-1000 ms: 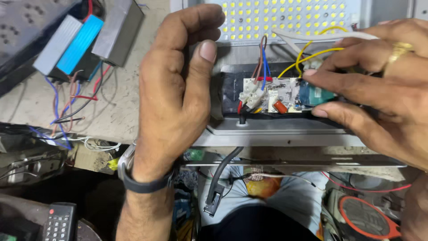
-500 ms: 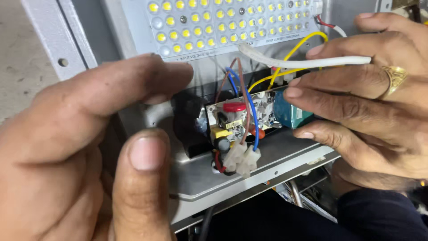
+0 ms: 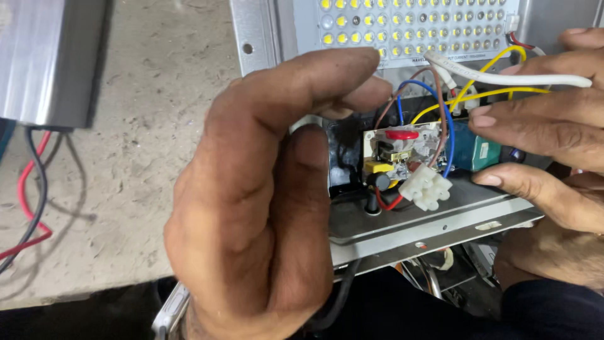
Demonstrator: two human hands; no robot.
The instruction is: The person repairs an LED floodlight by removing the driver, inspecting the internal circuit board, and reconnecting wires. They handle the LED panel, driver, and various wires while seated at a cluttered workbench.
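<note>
At nine o'clock a grey metal housing (image 3: 47, 60) sits on the dusty bench top (image 3: 138, 189), with a red wire (image 3: 22, 189) and a black wire (image 3: 38, 182) trailing from under it toward eight o'clock. These lie well apart from the work.

The left hand (image 3: 264, 208) fills the centre, fingers curled loosely and not closed on anything that shows; the forefinger reaches toward one o'clock across the top edge of the fixture's metal tray (image 3: 434, 220), and the thumb (image 3: 308, 208) presses against the tray's left side. Whether the palm grips the tray behind, I cannot tell.

At two o'clock lies the small driver circuit board (image 3: 402, 154) (red disc component on top, yellow block beneath), seated in the tray just below the LED panel (image 3: 409, 28). A white terminal connector (image 3: 428, 187) hangs at its lower edge by short leads. Blue, brown and yellow wires (image 3: 497, 93) and a white cable (image 3: 509, 79) loop over it.

The right hand (image 3: 553, 145) at three o'clock pinches the board's teal end block (image 3: 478, 151) between spread fingertips, lightly closed.

Risks, as I judge them: a tug could strain the thin leads off their solder joints; the loose connector could touch the bare metal tray and short; the tray, propped at the bench edge, could slip if the left hand eases.
</note>
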